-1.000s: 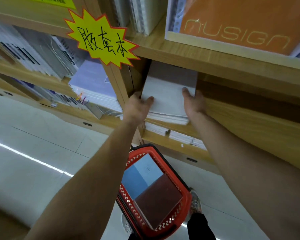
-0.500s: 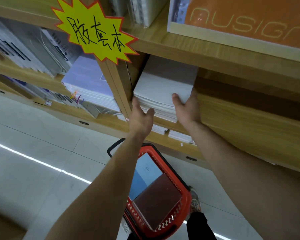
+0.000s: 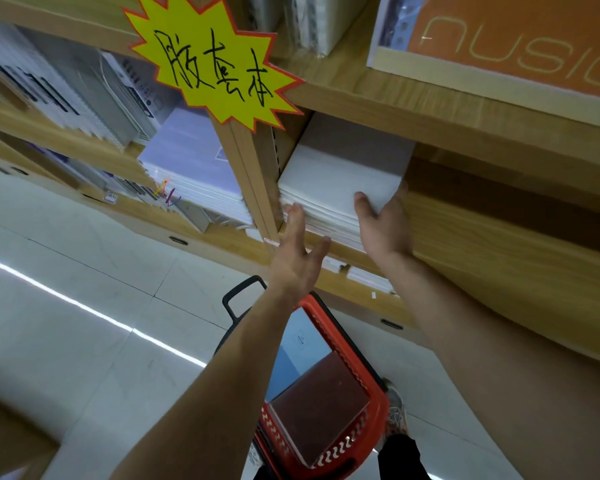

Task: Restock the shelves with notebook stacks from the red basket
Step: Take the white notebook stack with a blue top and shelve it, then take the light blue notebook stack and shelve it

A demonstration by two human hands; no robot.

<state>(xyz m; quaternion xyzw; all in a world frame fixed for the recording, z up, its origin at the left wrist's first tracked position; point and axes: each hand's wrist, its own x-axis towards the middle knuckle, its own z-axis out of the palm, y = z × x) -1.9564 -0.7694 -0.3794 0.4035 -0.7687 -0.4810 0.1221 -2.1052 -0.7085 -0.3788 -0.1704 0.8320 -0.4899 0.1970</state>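
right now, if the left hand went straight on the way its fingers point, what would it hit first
Most likely the front edge of the white notebook stack, near its left corner. The left hand aims straight fingers there, tips nearly at it; depth is unclear.

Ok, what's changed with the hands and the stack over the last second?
The left hand let go of the left front corner of the white notebook stack and opened; its straight fingers now lie against the front edge. The right hand kept hold of the right front corner, thumb on top. The red basket has not moved.
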